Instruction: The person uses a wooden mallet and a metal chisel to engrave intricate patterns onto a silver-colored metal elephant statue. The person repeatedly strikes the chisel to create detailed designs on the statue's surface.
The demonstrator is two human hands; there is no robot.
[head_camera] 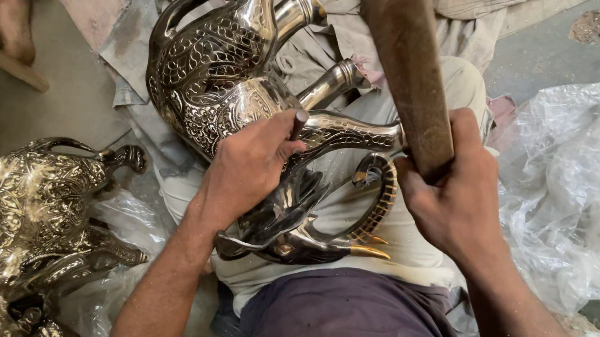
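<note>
The left hand (252, 163) pins a small punch (298, 125) on the metal elephant (249, 87), perhaps mid-engraving, while the right hand (455, 197) grips the wooden mallet (403, 60), needing a straight tap.

Crumpled clear plastic bag (585, 178) on floor at right, another clear plastic bag (122, 246) under brass figure at left
</note>
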